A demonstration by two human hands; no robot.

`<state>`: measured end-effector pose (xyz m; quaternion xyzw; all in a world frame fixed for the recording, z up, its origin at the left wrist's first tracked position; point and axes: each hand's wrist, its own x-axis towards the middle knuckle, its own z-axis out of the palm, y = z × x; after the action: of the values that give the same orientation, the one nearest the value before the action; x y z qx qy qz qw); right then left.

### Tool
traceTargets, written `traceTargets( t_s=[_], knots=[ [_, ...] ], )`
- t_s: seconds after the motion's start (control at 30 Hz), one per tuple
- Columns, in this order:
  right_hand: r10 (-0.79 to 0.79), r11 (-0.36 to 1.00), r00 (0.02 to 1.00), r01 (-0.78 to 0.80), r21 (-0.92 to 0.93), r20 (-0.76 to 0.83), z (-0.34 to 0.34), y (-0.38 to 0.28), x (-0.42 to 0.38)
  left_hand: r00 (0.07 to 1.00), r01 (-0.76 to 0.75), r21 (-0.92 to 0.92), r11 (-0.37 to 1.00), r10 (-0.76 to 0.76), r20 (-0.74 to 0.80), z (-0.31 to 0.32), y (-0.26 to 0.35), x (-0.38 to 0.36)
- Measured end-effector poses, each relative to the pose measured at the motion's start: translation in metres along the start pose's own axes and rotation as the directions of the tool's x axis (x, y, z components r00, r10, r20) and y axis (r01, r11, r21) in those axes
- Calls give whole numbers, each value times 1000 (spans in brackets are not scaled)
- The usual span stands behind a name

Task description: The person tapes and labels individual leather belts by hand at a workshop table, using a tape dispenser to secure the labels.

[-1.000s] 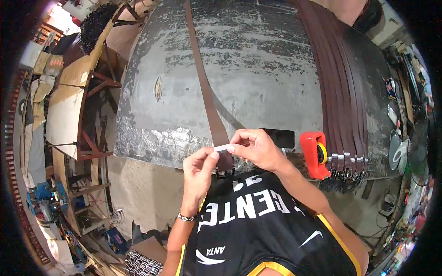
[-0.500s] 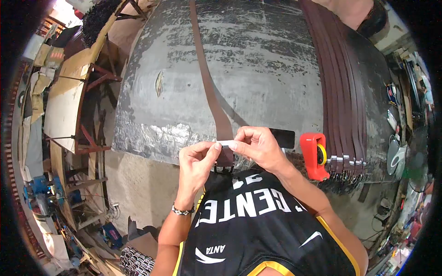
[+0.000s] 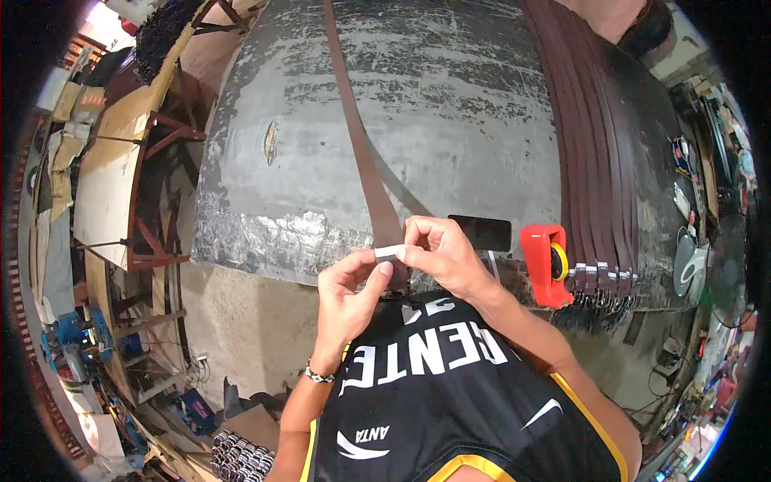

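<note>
A long brown belt runs down the table to me, its near end between my two hands. A small white strip lies across the belt near that end. My left hand grips the belt's left edge, its thumb just below the strip. My right hand pinches the right edge, thumb tip at the strip's right end. The belt's tip below the strip is mostly hidden by my fingers and shirt. To the right of my right hand stands a red tape dispenser with a yellow-cored roll.
Several brown belts lie side by side along the right of the worn grey table, with white strips and metal buckles at their near ends. A black flat rectangle lies beyond my right hand. Scissors lie far right.
My left thumb has slid down off the white strip, so more of it shows. My right hand stays at its right end. The view has shifted slightly.
</note>
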<state>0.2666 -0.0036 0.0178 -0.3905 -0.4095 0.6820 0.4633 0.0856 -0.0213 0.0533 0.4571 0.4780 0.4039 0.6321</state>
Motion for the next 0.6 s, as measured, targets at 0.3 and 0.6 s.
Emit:
traceTargets(
  t_s=[0.3,0.6],
  knots=[
    [54,997,998,-55,-47,-31,-8,1,-11,991,-56,58,997,62,-120,7,-16,4],
    [14,894,823,-264,-361,-567,-110,20,-113,966,-115,106,988,136,-221,-4,-28,18]
  ],
)
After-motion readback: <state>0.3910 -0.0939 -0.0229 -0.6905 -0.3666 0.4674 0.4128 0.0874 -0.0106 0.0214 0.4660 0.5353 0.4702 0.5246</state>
